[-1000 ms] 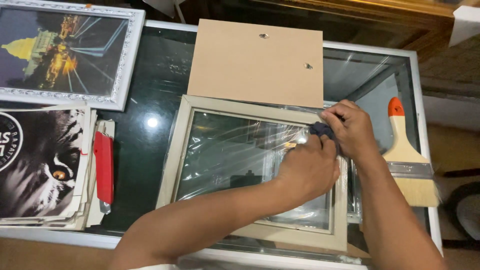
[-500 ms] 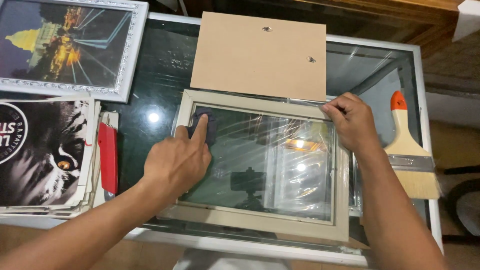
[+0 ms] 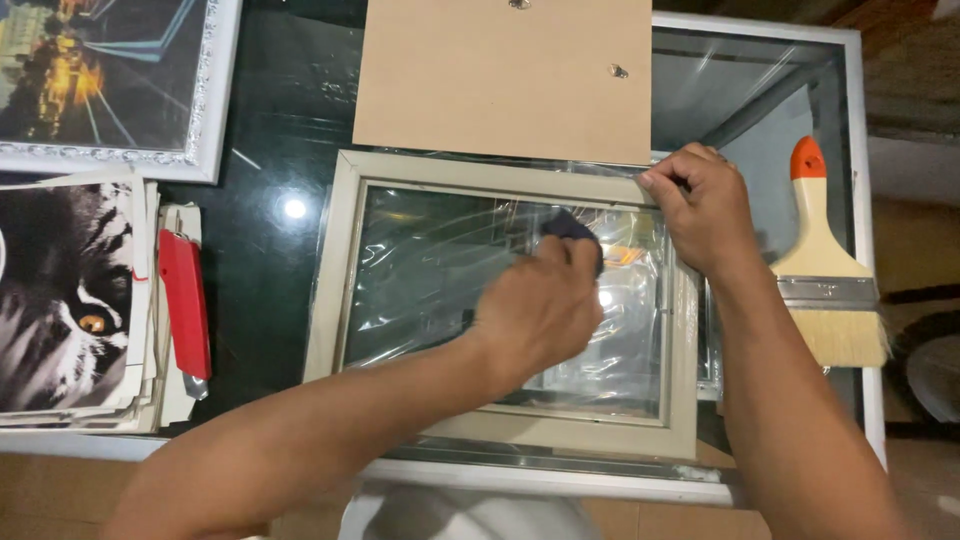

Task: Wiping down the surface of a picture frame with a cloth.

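Note:
A pale beige picture frame (image 3: 328, 290) lies flat on a glass-topped table, its glass pane (image 3: 420, 270) reflecting light. My left hand (image 3: 535, 310) presses a small dark cloth (image 3: 572, 228) onto the pane, right of its middle. My right hand (image 3: 705, 205) grips the frame's upper right corner and holds it down.
A tan backing board (image 3: 500, 75) lies just beyond the frame. A wide paintbrush (image 3: 825, 265) with an orange-tipped handle rests at the right. A red utility knife (image 3: 185, 305) and a stack of tiger prints (image 3: 60, 300) sit left; a white-framed night picture (image 3: 100, 80) is at top left.
My left hand swept the cloth from the pane's right side to its upper left corner, then back toward the right. My right hand stayed on the frame's corner.

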